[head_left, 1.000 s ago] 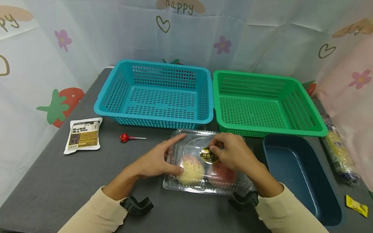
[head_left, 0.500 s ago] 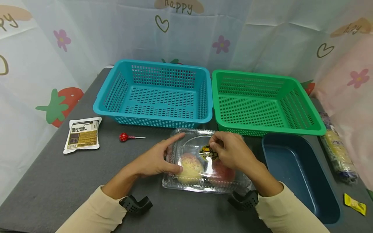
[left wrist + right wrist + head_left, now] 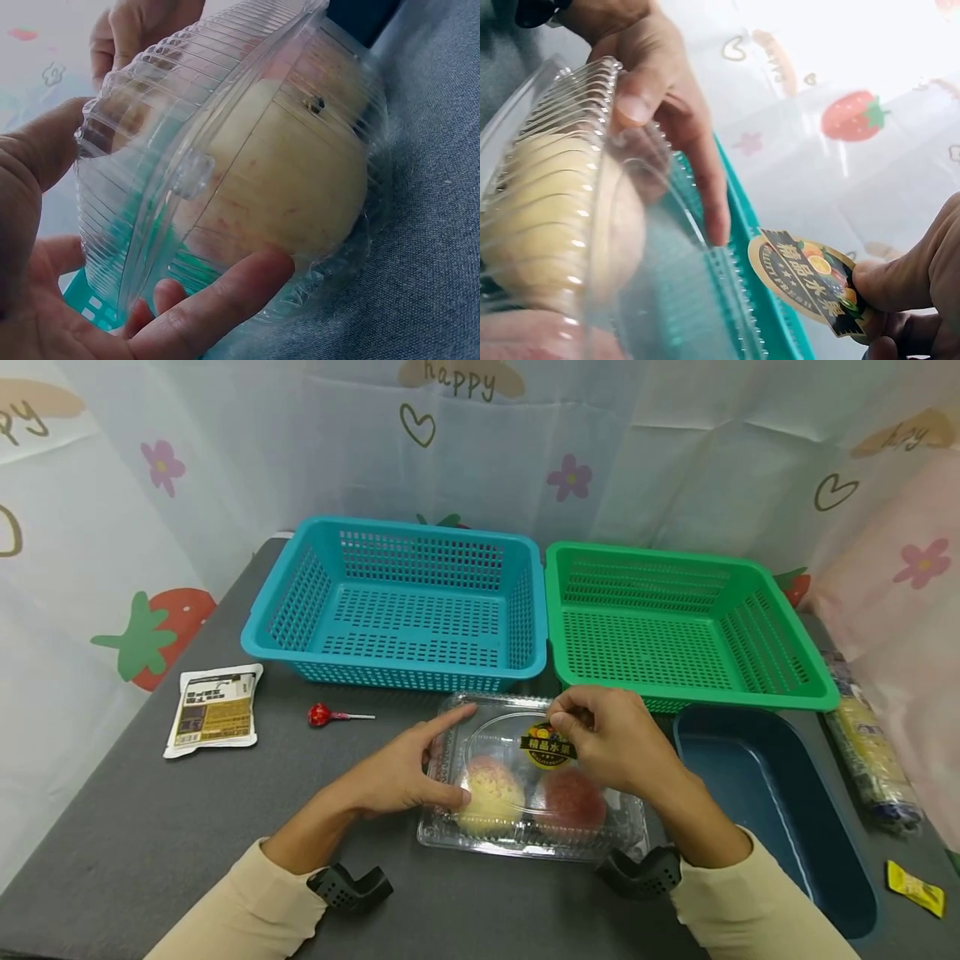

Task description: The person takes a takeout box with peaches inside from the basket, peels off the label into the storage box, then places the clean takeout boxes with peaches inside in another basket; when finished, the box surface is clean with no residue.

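Note:
A clear plastic clamshell box [image 3: 480, 843] lies on the table. Under its lid are a yellow-and-pink round fruit [image 3: 489, 802] and a red round fruit [image 3: 572, 806]. My left hand [image 3: 405, 770] rests against the box's left side, with straight index finger and thumb spread along it. In the left wrist view that hand [image 3: 60, 277] spans the ridged edge beside the fruit [image 3: 292, 172]. My right hand [image 3: 618, 739] pinches a black-and-gold round sticker [image 3: 546, 745] by its edge. The right wrist view shows the sticker [image 3: 799, 274] raised off the lid, between thumb and fingers.
A blue basket [image 3: 397, 672] and a green basket [image 3: 675, 697] stand behind the box. To the right are a dark blue tub [image 3: 765, 810], a long yellow packet [image 3: 873, 752] and a small yellow wrapper [image 3: 915, 889]. A red lollipop [image 3: 321, 715] and a white-and-gold pouch [image 3: 213, 708] lie left.
The right hand has moved up and to the right with the sticker, whose print now shows more fully. The left hand and the box have stayed in place.

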Motion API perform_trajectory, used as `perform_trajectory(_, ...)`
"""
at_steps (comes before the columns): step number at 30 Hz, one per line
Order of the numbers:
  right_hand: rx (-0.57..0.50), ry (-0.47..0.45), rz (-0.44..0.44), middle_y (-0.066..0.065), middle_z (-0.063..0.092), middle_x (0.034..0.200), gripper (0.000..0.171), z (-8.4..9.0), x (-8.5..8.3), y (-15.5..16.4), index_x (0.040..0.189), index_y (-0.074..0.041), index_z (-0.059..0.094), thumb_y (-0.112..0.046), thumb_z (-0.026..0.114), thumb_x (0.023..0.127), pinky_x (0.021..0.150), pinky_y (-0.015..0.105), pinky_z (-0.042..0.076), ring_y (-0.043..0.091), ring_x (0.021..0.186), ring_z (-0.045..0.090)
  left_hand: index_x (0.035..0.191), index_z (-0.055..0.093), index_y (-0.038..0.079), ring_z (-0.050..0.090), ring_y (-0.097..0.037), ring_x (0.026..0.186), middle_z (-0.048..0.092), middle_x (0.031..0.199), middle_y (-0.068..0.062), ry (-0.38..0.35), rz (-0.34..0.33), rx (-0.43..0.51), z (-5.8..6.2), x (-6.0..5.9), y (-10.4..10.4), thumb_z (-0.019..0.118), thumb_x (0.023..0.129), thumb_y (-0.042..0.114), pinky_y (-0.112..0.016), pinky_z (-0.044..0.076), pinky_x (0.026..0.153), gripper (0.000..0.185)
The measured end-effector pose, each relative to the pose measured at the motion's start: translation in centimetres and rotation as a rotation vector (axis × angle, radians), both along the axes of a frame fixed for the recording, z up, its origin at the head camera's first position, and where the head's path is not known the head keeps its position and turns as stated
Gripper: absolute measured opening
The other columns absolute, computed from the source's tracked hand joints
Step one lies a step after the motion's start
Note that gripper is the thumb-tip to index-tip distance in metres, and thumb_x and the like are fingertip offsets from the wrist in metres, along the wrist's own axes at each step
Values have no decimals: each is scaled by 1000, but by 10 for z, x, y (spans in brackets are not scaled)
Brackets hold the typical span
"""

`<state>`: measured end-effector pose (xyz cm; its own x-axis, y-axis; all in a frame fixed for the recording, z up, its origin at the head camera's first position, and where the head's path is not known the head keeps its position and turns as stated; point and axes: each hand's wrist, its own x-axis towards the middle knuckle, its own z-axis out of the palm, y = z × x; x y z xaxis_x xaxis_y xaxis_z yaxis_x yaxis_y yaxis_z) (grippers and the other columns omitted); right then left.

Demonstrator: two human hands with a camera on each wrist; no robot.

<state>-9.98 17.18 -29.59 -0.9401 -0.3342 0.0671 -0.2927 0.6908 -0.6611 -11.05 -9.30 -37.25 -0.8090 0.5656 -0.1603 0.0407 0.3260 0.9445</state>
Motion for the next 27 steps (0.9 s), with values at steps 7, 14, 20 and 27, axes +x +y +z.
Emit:
perform_trajectory(7, 7, -14, 19, 0, 64, 79, 9, 11, 1, 8, 92, -7, 69, -9, 61, 96, 59, 34, 46, 15, 66, 55, 153, 29, 29, 34, -33, 122, 27, 146, -18, -17, 2, 0, 1, 0, 0, 85, 71, 19, -46, 39, 95, 100)
perform_trajectory(14, -14, -35, 47, 1, 65, 81, 10, 22, 3, 17, 92, -7, 69, -10, 61, 96, 56, 34, 46, 18, 66, 56, 153, 29, 28, 27, -34, 129, 25, 149, -20, -6, 3, -10, 1, -1, 0, 85, 71, 20, -52, 30, 102, 99)
perform_trajectory(20, -23, -45, 46, 2, 66, 83, 11, 30, 3, 25, 93, -7, 70, -11, 61, 96, 55, 32, 46, 19, 67, 58, 152, 31, 28, 26, -35, 131, 25, 149, -20, -4, 5, -26, 1, -2, 0, 85, 71, 22, -55, 28, 103, 98)
perform_trajectory(27, -32, -22, 50, 2, 63, 79, 11, 36, 2, 38, 91, -7, 71, -11, 62, 96, 52, 30, 42, 19, 62, 52, 152, 31, 30, 25, -36, 132, 24, 150, -20, -7, 15, -48, 2, 0, 0, 86, 70, 23, -57, 28, 103, 98)
